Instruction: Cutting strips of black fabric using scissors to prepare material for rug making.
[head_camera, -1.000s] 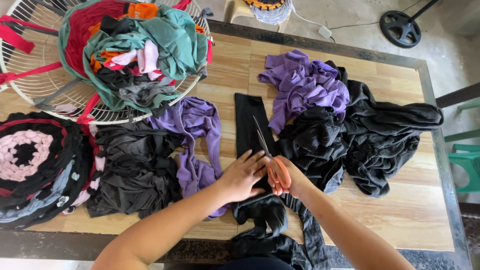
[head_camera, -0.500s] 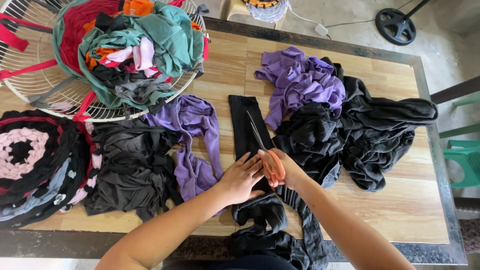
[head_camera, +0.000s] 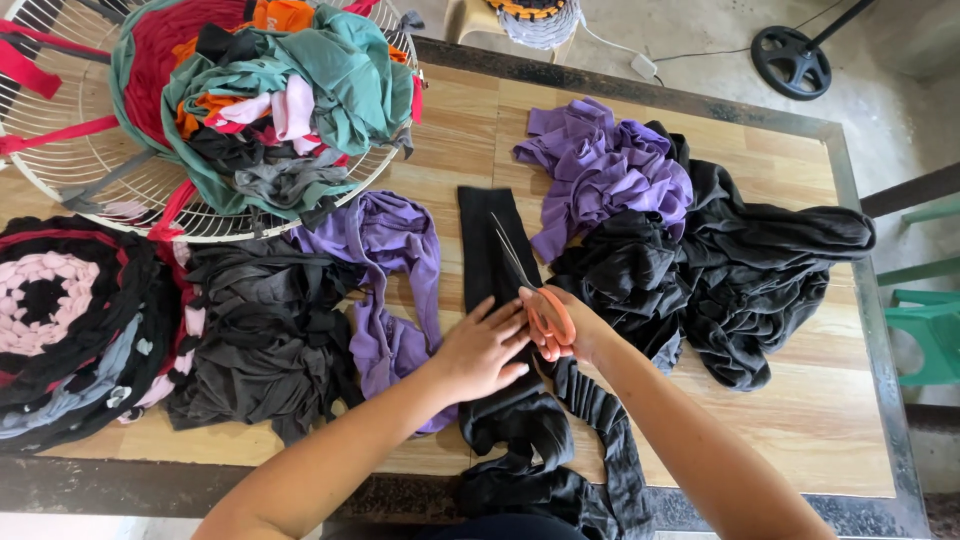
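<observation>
— What lies on the wooden tabletop (head_camera: 800, 420)?
— A long black fabric strip (head_camera: 487, 250), pinned flat by the open left hand (head_camera: 482, 350).
— The right hand (head_camera: 572, 330)?
— Clamped on orange-handled scissors (head_camera: 535, 295); grey concrete floor (head_camera: 700, 50) beyond.

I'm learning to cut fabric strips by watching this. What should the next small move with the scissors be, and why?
Probably close the blades and slide them further up the black cloth strip. The scissors in the right hand lie open along it, pointing away from the person, while the left hand presses the cloth flat on the table beside the blades, and uncut cloth lies ahead.
</observation>
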